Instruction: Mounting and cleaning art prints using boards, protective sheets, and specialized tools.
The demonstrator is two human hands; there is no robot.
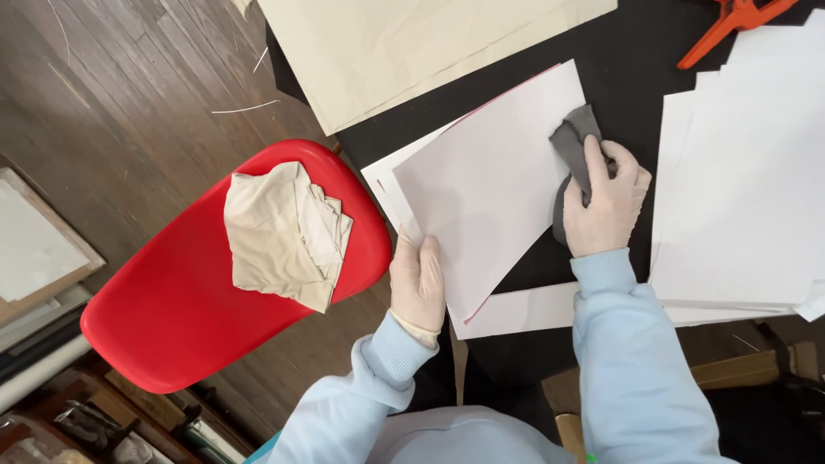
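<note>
a: state the position of each hand.

b: the left hand (418, 279), gloved, lies at the lower left edge of the white sheet (481, 185), fingers closed on that edge and pinning it. the right hand (607, 204), also gloved, is curled around a grey cloth (574, 142) and presses it onto the sheet's right margin, right of frame centre.

a: where does the sheet lie?

b: on the black table (636, 77), in the middle of the frame, on top of other white sheets whose edges show at its left and bottom. a stack of white paper (739, 189) sits just beside it at right, and a large cream sheet (412, 43) at top centre.

a: orientation?

b: the sheet is rotated on the table. its long axis runs from the lower centre of the frame up toward the upper right; the top corner points to the upper right.

a: procedure for wiping well?

b: judgement only: keep the left hand flat and firm so the sheet cannot slide, hold the cloth flat, and use light, even pressure (a bunched cloth could crease the paper). stroke away from the pinned edge.

a: other items?

b: a red chair (172, 309) at lower left carries a folded beige cloth (284, 236); an orange clamp (730, 21) is at upper right.
</note>
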